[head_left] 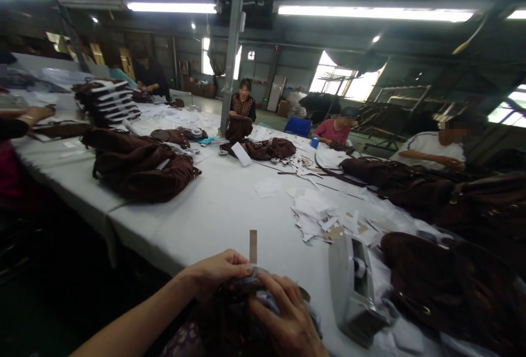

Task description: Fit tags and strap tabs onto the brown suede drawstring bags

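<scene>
At the near edge of the white table, my left hand pinches the edge of a dark item with a greyish lining. My right hand lies against its other side, fingers bent and gripping it. Between and below the hands the dark item is partly hidden and dim. A narrow brown strip points up just beyond my fingertips; whether it touches them cannot be told.
A grey tape dispenser stands right of my hands, beside dark brown bags. Paper scraps lie beyond it. Brown bags are heaped at left. Several people sit or stand around the table; a post rises behind it.
</scene>
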A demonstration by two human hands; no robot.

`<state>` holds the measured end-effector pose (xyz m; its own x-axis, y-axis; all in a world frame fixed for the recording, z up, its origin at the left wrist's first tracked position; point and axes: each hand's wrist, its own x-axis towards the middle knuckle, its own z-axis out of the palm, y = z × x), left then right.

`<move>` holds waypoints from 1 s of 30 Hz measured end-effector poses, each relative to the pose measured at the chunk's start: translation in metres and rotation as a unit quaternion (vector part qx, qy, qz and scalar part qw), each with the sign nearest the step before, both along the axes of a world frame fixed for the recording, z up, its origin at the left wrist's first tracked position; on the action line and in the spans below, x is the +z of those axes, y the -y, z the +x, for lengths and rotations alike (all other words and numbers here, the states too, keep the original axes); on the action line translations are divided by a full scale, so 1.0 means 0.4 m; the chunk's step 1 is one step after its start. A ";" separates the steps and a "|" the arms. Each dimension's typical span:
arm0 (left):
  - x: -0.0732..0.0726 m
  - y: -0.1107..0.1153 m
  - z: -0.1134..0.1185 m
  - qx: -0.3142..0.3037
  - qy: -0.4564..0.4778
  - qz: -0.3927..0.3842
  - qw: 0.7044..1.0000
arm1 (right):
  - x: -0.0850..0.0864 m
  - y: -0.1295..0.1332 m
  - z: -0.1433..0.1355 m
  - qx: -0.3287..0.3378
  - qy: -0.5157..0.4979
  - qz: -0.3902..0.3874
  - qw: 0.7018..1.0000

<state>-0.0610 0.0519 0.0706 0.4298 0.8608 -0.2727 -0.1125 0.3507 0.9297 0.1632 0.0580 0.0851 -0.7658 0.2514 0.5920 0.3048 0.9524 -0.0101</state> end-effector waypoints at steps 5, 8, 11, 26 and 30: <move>-0.001 0.006 0.000 -0.002 -0.019 0.031 0.999 | -0.004 0.000 -0.038 0.012 -0.061 -0.019 0.998; 0.004 0.013 0.005 0.017 -0.068 0.062 0.996 | -0.019 0.003 -0.059 0.013 -0.129 -0.094 0.987; 0.012 0.019 0.015 0.035 -0.085 0.082 0.992 | -0.038 0.008 -0.071 -0.030 -0.201 -0.158 0.966; 0.029 0.031 0.006 -0.021 -0.097 0.095 0.991 | -0.016 0.012 -0.093 -0.155 -0.239 -0.465 0.838; 0.038 0.038 0.004 -0.030 -0.098 0.078 0.992 | -0.003 0.011 -0.085 -0.152 -0.206 -0.496 0.830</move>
<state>-0.0594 0.0367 0.0856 0.4331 0.8737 -0.2218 0.0919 0.2019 0.9751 0.1294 0.0535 0.0839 -0.3629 0.9153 0.1747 0.3057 0.2940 -0.9056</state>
